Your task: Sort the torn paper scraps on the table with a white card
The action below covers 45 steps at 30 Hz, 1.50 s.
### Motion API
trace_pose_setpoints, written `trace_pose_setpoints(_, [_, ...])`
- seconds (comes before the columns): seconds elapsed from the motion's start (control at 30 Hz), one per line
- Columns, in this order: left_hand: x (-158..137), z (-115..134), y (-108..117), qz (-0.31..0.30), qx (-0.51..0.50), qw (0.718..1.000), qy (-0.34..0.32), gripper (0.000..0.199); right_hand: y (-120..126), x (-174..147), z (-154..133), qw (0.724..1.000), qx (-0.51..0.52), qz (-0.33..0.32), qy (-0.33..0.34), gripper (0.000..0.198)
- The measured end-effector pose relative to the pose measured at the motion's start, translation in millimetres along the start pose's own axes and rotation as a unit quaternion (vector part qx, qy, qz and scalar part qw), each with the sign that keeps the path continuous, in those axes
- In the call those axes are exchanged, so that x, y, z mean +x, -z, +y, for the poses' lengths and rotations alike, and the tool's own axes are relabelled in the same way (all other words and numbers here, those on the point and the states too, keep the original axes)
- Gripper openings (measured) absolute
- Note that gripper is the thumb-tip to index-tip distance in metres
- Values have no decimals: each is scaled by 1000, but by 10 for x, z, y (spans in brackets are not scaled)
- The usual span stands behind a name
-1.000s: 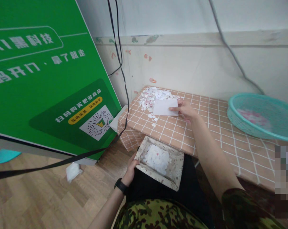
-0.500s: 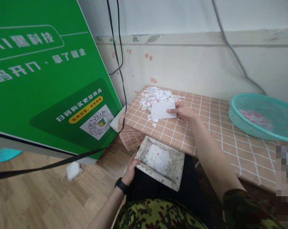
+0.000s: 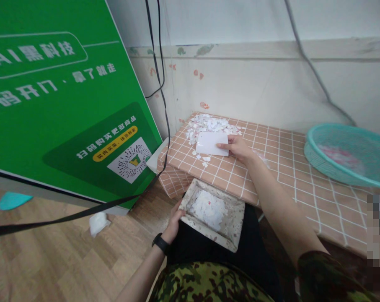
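My right hand [image 3: 238, 147] pinches the right edge of a flat white scraper card [image 3: 210, 143] between thumb and fingers. The card is over the front of a pile of white and pinkish paper scraps [image 3: 208, 122] on the table; whether its lower edge touches the cloth I cannot tell. A few loose scraps lie just in front of the card. With my left hand [image 3: 174, 222] I grip the left corner of a worn, stained pale tray [image 3: 235, 226], held below the table edge above my lap. White scraps [image 3: 208, 209] with one small red bit lie inside the tray.
A brown checked tablecloth [image 3: 280, 163] covers the table along the wall. At the right stands a turquoise mesh basket [image 3: 314, 161] with pinkish pieces. A green cabinet [image 3: 67, 105] rises on the left, with a black strap [image 3: 166, 126] hanging nearby. A white bag [image 3: 98, 223] lies on the floor.
My right hand has moved the white card slightly left relative to the pile, and the card is tilted a little differently. My left hand and the tray stay nearly still.
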<state>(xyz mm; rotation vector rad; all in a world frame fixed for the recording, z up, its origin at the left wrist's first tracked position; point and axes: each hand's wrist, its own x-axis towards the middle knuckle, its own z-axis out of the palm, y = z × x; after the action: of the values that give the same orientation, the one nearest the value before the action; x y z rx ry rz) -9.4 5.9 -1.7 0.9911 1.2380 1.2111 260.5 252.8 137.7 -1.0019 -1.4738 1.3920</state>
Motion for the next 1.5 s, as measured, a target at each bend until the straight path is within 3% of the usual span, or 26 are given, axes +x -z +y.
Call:
trace_pose_setpoints(0.6, [-2, -18, 18, 1, 10, 1000, -9, 44, -139, -61, -73, 997, 16, -80, -1, 36])
trace_pose_setpoints(0.87, [-10, -17, 20, -7, 8, 1000, 0, 45, -245, -15, -14, 999, 2, -35, 19, 40])
trace_pose_setpoints(1.1, [-7, 3, 0, -11, -7, 1000, -15, 48, -285, -12, -2, 999, -14, -43, 18, 37])
trace_pose_setpoints(1.5, [-14, 68, -20, -5, -6, 1000, -11, 52, -177, -102, -234, 998, -20, -58, -10, 32])
